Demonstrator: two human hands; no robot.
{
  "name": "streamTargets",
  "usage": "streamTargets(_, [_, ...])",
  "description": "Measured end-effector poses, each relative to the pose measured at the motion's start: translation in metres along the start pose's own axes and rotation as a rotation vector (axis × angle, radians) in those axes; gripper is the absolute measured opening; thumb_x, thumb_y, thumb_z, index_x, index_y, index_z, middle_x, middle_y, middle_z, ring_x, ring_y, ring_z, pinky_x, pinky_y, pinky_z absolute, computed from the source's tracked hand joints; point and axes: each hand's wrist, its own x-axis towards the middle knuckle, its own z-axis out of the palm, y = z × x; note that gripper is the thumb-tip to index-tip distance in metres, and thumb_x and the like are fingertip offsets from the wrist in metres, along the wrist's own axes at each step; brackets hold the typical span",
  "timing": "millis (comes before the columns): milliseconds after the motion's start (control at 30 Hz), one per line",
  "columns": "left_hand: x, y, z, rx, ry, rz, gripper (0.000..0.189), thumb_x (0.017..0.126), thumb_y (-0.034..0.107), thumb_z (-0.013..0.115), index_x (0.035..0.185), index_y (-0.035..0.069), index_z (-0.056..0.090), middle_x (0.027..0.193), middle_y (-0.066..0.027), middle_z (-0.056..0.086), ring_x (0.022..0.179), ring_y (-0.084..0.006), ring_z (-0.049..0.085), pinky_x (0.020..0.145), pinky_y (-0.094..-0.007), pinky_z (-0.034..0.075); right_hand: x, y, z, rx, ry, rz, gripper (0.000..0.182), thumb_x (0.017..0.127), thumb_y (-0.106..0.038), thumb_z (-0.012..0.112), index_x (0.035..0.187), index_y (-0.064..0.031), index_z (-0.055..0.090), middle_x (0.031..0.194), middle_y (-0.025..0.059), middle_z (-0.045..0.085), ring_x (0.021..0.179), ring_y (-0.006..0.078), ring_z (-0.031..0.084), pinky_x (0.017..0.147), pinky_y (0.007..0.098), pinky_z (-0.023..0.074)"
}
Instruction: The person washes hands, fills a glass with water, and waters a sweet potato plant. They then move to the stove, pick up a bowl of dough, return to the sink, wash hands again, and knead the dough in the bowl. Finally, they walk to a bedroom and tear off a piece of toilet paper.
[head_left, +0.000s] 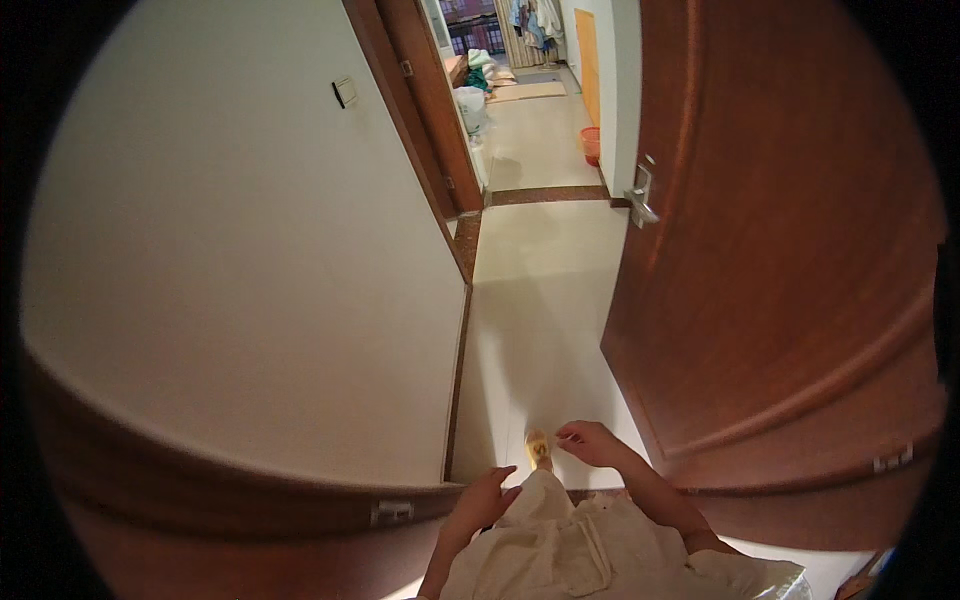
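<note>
My left hand (489, 496) is in front of my body at the bottom, fingers apart, holding nothing. To its right, my right hand (589, 442) hangs over the floor with its fingers loosely bent and nothing visible in it. Between the two hands a yellow slipper (538, 450) shows on one foot, below light-coloured trousers (541, 499). Neither hand touches the brown wooden door (765, 225), which stands open on the right and has a metal lever handle (643, 199).
A tiled hallway floor (547, 315) runs ahead past a dark stone threshold strip (551, 195). On the left wall is a light switch (345, 92), near another wooden door frame (420, 112). Farther off are a red plastic basket (591, 145), a white plastic bag (471, 109) and hanging clothes (536, 22).
</note>
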Motion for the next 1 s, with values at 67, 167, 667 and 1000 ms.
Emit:
streamTargets(67, [0.037,-0.013,-0.027,0.003,0.112,-0.083,0.045,0.083,0.027,0.057,0.119,0.001,0.048,0.113,-0.0208,0.053,0.104,-0.0348,0.051,0.091,-0.0377,0.040,0.067,-0.007,-0.014,-0.040,-0.105,-0.054,0.030,0.084,-0.025,0.058,0.104,-0.0016,0.058,0.094,0.0116,0.062,0.085,0.0208,0.060,0.076,0.0310,0.0475])
streamTargets(167, [0.105,-0.027,-0.072,0.106,0.092,-0.217,0.049,0.083,0.031,0.056,0.120,0.002,0.047,0.114,-0.0206,0.052,0.108,-0.0345,0.049,0.091,-0.0389,0.040,0.155,-0.001,-0.041,-0.238,-0.228,-0.161,0.033,0.085,-0.028,0.056,0.107,-0.0038,0.057,0.102,0.0136,0.061,0.090,0.0238,0.060,0.079,0.0313,0.0468])
streamTargets(667, [0.581,0.013,-0.295,0.273,-0.005,0.203,0.046,0.084,0.028,0.054,0.121,0.002,0.045,0.118,-0.0167,0.051,0.109,-0.0316,0.048,0.092,-0.0386,0.039,0.537,-0.036,-0.303,-0.157,-0.088,-0.068,0.027,0.084,-0.022,0.058,0.104,-0.0041,0.059,0.096,0.0101,0.063,0.086,0.0185,0.061,0.078,0.0288,0.0479])
streamTargets(1000, [0.851,0.023,-0.395,0.206,-0.096,0.045,0.047,0.084,0.029,0.054,0.122,0.003,0.045,0.120,-0.0181,0.049,0.111,-0.0322,0.046,0.094,-0.0384,0.038,0.782,-0.003,-0.513,0.012,-0.031,0.126,0.028,0.085,-0.022,0.057,0.105,-0.0032,0.058,0.097,0.0098,0.063,0.088,0.0181,0.060,0.079,0.0285,0.0476])
